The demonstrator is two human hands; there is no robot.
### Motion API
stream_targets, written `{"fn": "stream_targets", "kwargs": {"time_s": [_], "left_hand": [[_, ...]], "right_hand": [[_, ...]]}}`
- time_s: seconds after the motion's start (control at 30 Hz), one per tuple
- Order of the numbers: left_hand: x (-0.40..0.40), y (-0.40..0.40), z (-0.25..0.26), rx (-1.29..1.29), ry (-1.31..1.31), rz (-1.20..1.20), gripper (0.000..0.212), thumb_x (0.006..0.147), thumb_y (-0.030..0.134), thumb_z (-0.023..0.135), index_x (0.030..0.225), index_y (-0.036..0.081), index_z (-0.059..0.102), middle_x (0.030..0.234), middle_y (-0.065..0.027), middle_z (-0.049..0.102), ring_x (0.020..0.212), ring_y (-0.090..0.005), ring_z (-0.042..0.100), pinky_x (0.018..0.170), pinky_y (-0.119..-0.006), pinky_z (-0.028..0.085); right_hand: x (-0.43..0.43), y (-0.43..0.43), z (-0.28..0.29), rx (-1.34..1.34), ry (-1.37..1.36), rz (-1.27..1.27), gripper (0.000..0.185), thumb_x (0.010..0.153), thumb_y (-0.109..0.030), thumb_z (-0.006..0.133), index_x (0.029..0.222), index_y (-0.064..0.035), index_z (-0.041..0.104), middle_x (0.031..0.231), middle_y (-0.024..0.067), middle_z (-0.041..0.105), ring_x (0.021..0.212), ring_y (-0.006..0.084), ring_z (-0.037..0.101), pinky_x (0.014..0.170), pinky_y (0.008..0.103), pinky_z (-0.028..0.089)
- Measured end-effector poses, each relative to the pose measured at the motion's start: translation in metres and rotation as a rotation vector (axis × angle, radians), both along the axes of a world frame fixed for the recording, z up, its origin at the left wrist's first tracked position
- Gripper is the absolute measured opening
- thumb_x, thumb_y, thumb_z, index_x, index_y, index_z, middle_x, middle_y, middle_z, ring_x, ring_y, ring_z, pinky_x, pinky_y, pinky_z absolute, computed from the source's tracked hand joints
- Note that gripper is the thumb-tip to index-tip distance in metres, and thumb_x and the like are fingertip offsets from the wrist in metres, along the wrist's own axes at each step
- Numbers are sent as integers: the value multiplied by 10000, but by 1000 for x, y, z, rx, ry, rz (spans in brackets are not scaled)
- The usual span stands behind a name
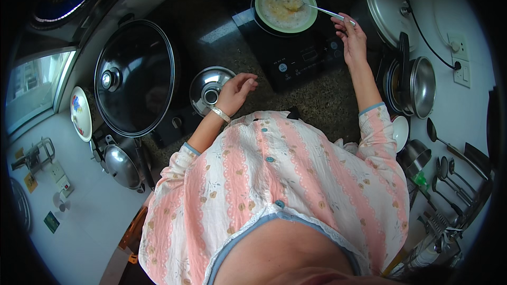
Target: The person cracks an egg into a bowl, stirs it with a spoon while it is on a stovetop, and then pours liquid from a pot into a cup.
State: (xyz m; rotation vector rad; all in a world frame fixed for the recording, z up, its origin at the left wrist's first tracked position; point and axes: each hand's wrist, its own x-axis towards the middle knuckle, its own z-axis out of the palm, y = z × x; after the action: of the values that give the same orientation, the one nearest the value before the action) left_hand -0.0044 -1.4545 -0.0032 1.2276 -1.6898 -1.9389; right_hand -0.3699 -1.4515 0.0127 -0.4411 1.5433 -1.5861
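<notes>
My right hand grips the handle of a metal spoon. The spoon's bowl rests in whitish, soupy food with yellow bits, inside a round pot or bowl with a pale green rim. That vessel sits on a black induction cooktop. My left hand holds nothing, its fingers loosely bent, over the counter beside a shiny metal lid that it partly covers.
A large glass-lidded pan stands at the left, with a steel lidded pan below it. A pressure cooker, stacked metal bowls and a saucepan line the right side. Ladles and other utensils hang at lower right.
</notes>
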Motion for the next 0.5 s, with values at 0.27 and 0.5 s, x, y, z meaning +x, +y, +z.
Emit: {"fn": "stream_targets", "kwargs": {"time_s": [0.27,0.5], "left_hand": [[-3,-1,1,33,15,-11,300,979,194,499,1165,-30,572,994,-100,662,912,-152,622,841,-275,480],[2,2,0,-19,14,5,281,976,182,498,1142,-31,576,964,-104,672,896,-158,642,800,-271,504]], "right_hand": [[11,-15,6,-192,867,86,228,975,-192,523,1096,-47,652,971,45,702,807,64,573,700,211,458],[2,-11,-18,88,187,67,226,979,-179,487,1071,-31,629,909,62,701,749,75,570,670,213,456]]}}
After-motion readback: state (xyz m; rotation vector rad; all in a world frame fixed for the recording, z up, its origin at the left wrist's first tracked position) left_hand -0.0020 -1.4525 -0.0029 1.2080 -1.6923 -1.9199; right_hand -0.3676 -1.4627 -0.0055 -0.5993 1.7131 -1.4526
